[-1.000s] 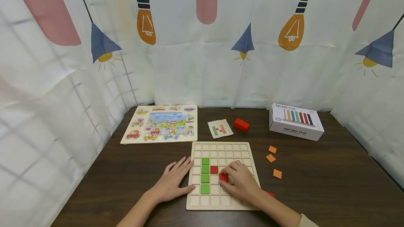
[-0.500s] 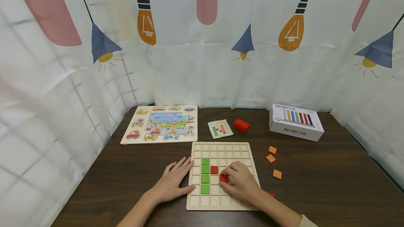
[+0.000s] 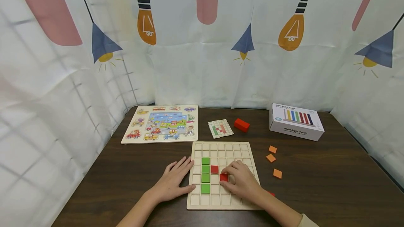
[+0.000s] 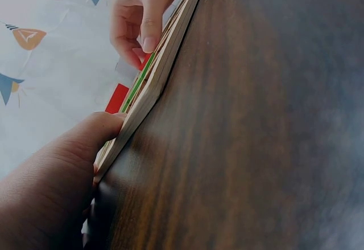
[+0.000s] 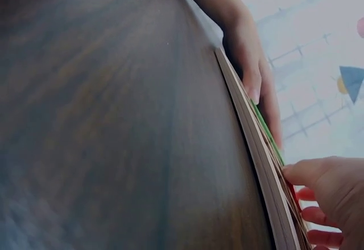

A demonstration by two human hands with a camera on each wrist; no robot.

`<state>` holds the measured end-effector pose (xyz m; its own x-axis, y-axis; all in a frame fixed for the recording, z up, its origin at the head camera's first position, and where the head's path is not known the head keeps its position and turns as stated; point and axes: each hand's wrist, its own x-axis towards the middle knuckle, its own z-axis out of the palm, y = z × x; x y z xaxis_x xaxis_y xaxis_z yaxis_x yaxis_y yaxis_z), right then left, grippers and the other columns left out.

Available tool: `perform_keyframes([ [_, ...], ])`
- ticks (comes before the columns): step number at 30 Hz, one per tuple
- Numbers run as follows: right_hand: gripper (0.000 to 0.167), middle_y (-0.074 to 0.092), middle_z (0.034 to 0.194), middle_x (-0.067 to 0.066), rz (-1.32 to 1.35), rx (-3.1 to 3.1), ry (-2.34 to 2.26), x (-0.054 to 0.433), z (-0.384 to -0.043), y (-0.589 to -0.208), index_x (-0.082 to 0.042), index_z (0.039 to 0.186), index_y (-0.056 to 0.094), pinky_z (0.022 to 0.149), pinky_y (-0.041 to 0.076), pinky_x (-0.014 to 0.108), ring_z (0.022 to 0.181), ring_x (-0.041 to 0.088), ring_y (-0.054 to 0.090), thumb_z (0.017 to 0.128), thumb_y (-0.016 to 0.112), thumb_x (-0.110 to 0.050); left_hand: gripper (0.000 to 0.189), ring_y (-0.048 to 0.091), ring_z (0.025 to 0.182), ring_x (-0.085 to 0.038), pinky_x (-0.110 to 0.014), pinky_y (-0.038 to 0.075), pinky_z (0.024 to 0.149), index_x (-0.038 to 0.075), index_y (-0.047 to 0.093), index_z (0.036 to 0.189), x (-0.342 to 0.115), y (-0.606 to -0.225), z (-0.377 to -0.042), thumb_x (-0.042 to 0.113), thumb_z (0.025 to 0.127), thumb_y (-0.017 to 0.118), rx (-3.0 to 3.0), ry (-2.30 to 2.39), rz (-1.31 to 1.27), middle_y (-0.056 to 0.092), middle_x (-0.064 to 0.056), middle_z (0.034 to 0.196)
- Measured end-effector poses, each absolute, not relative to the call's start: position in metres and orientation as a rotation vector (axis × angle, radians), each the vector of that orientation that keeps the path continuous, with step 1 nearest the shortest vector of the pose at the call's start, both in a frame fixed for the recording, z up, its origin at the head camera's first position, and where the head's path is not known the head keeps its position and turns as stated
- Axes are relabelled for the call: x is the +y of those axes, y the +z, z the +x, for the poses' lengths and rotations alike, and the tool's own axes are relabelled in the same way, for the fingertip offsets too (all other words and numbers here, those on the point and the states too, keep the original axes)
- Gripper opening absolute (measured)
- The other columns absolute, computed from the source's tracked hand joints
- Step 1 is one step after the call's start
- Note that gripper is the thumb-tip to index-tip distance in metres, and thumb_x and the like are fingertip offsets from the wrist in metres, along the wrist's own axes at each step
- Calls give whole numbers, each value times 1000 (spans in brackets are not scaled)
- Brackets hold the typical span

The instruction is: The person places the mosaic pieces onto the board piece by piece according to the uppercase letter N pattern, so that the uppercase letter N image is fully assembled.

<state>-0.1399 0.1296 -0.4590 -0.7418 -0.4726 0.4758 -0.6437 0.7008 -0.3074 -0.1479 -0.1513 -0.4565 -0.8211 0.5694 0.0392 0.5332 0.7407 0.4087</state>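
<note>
A wooden grid board (image 3: 215, 201) lies on the table, with several green square tiles (image 3: 205, 178) in a column near its left side. One red tile (image 3: 214, 169) sits in a cell right of that column. My right hand (image 3: 241, 181) is over the board and pinches a second red tile (image 3: 224, 177) between thumb and fingers, one row lower and one column further right. The left hand (image 3: 172, 181) rests with spread fingers at the board's left edge, thumb and fingertips touching it. In the left wrist view, the left thumb (image 4: 105, 126) lies on the board's rim.
Three orange tiles (image 3: 277, 173) lie right of the board. Another red piece (image 3: 271, 193) is partly hidden by my right forearm. Behind the board are a vehicle picture puzzle (image 3: 127, 139), a small pattern card (image 3: 220, 129), a red block (image 3: 241, 125) and a white box (image 3: 296, 133).
Almost nothing differs. Both hands keep their places, and the right hand still pinches the red tile at the same cell.
</note>
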Motion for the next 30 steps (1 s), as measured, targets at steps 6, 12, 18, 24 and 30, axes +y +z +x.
perform_keyframes([
  [6, 22, 55, 83, -11, 881, -2576, 709, 133, -142, -458, -21, 86, 67, 70, 40, 27, 79, 6, 45, 69, 79, -30, 81, 11, 138, -20, -50, 10, 103, 16, 21, 148, -150, -456, -148, 64, 86, 42, 2848, 629, 918, 17, -3, 151],
  [12, 21, 54, 85, -12, 850, -2624, 747, 136, -139, -455, -22, 87, 67, 72, 41, 27, 82, 6, 45, 71, 78, -28, 80, 12, 138, -20, -49, 11, 103, 16, 21, 147, -152, -456, -148, 64, 86, 42, 2849, 637, 916, 18, -3, 151],
  [18, 17, 54, 83, -12, 851, -2576, 771, 141, -136, -454, -21, 85, 67, 68, 41, 23, 81, 5, 43, 70, 76, -21, 80, 12, 138, -21, -49, 11, 103, 16, 21, 147, -152, -457, -149, 63, 86, 42, 2851, 643, 916, 18, -3, 151],
  [24, 18, 54, 81, -11, 875, -2464, 720, 149, -134, -455, -19, 82, 68, 68, 42, 23, 80, 6, 44, 68, 78, -15, 80, 12, 138, -21, -50, 11, 103, 16, 22, 147, -152, -456, -148, 63, 86, 43, 2847, 655, 910, 18, -3, 151],
  [30, 23, 54, 83, -11, 834, -2472, 716, 161, -129, -453, -17, 84, 68, 68, 43, 25, 81, 6, 45, 65, 80, -11, 80, 13, 138, -21, -49, 11, 103, 16, 22, 147, -152, -456, -147, 63, 86, 44, 2846, 659, 902, 19, -3, 151],
])
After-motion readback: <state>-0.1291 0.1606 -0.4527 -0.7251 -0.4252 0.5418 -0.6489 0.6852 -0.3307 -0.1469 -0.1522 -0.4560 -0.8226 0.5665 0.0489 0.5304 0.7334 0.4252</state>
